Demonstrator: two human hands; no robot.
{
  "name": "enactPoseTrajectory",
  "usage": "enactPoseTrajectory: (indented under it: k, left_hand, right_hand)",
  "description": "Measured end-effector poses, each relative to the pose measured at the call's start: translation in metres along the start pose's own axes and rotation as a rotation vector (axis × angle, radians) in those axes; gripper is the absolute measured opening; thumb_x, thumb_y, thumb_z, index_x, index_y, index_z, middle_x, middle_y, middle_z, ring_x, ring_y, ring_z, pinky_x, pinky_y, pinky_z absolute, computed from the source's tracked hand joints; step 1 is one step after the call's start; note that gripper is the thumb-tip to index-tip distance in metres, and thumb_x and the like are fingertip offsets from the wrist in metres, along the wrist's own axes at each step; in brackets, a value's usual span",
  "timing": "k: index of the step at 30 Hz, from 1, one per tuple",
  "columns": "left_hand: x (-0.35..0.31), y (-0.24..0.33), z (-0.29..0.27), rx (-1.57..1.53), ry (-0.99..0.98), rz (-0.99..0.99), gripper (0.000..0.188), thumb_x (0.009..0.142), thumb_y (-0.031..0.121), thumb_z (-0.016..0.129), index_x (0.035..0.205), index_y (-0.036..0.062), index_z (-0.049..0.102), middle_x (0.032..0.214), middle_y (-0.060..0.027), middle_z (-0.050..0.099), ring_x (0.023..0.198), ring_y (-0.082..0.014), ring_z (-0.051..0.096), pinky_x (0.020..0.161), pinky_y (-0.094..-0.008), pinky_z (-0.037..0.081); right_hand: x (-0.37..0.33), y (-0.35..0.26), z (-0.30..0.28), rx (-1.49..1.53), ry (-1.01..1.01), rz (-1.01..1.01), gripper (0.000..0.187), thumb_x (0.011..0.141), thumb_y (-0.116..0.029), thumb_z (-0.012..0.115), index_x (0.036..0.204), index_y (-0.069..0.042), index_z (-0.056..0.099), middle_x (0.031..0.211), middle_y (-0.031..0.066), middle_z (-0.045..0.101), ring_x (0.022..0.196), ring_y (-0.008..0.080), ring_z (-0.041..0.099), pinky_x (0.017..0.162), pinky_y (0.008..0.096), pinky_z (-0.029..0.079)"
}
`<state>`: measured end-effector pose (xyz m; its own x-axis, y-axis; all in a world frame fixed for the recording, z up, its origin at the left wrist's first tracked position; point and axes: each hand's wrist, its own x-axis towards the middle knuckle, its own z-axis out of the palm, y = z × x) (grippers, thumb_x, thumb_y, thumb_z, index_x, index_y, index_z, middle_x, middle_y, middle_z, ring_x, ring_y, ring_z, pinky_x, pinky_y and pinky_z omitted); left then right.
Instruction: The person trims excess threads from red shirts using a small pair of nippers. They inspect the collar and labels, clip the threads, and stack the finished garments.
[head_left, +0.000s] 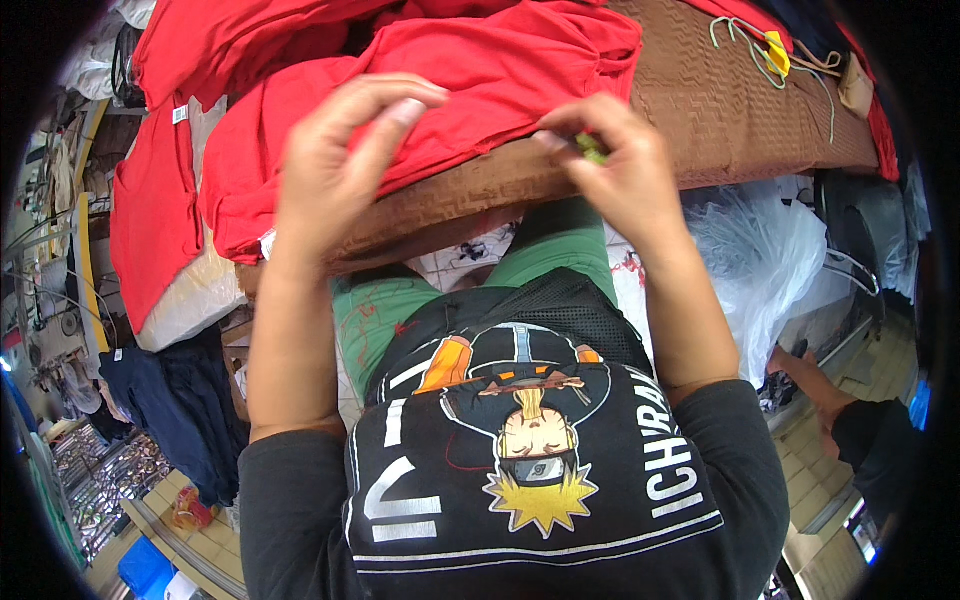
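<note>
Red fabric garments [470,75] lie heaped over the brown patterned cloth covering the table in front of me. Over the heap's near left part, my left hand [345,145] hovers with thumb and fingers stretched forward, their tips apart and nothing visible between them. My right hand [625,150] is above the table's near edge, its fingers curled and the thumb near the index fingertip. Inside its grip shows a small yellow-green object [591,149], mostly hidden by the fingers, so its kind cannot be made out.
More red garments [155,215] hang at the left, above dark blue clothing [180,405]. Cords with a yellow piece [776,55] lie on the brown cloth [740,115] at far right. Clear plastic bags [755,255] bulge below the table's right side. Another person's arm [815,385] shows at right.
</note>
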<state>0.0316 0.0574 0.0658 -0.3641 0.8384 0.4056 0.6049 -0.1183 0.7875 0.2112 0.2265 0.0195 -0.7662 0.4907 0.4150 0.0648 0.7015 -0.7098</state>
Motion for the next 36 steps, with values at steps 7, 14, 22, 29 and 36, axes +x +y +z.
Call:
enactPoseTrajectory:
  k: [7,14,22,29,36]
  left_hand:
    - [-0.014,-0.062,0.048,0.331,-0.052,-0.036,0.023,0.086,0.004,0.064,0.108,0.0066,0.069,0.108,-0.0117,0.066,0.102,-0.0227,0.063,0.090,-0.0311,0.048]
    - [-0.016,-0.053,0.040,0.232,-0.063,-0.177,0.012,0.080,0.005,0.069,0.092,0.0018,0.069,0.100,-0.0087,0.067,0.093,-0.0224,0.064,0.084,-0.0315,0.049]
    - [-0.026,-0.001,-0.007,-0.055,-0.551,-0.166,0.011,0.083,0.007,0.067,0.080,-0.0035,0.066,0.086,-0.0105,0.068,0.081,-0.0188,0.065,0.074,-0.0294,0.049]
    - [-0.025,-0.046,0.041,0.260,-0.161,0.042,0.021,0.083,0.006,0.068,0.104,0.0056,0.069,0.103,-0.0096,0.066,0.091,-0.0232,0.064,0.080,-0.0331,0.052]
    - [-0.031,-0.056,0.046,0.252,-0.177,-0.058,0.016,0.079,0.011,0.072,0.093,0.0038,0.069,0.105,-0.0082,0.065,0.088,-0.0243,0.064,0.077,-0.0322,0.051]
  right_hand:
    - [-0.006,-0.002,0.056,-0.127,-0.087,0.114,0.024,0.068,-0.009,0.071,0.093,-0.008,0.069,0.090,0.0119,0.066,0.083,0.0336,0.065,0.073,0.0423,0.053]
    - [-0.001,0.009,0.052,-0.107,-0.118,0.051,0.020,0.072,-0.009,0.071,0.091,-0.005,0.069,0.089,0.0128,0.066,0.079,0.0328,0.066,0.072,0.0402,0.053]
    - [-0.016,0.010,0.027,0.169,-0.260,0.294,0.012,0.083,-0.009,0.071,0.090,0.000,0.068,0.083,0.0045,0.069,0.079,0.0094,0.062,0.074,0.0262,0.050]
    - [-0.017,0.001,0.021,0.202,-0.260,0.280,0.014,0.080,-0.010,0.072,0.090,0.000,0.067,0.082,0.0099,0.068,0.079,0.0182,0.064,0.074,0.0304,0.050]
    - [-0.020,-0.011,0.007,0.110,-0.330,0.357,0.015,0.079,-0.010,0.070,0.090,0.000,0.067,0.079,0.0146,0.066,0.072,0.0228,0.064,0.069,0.0332,0.049]
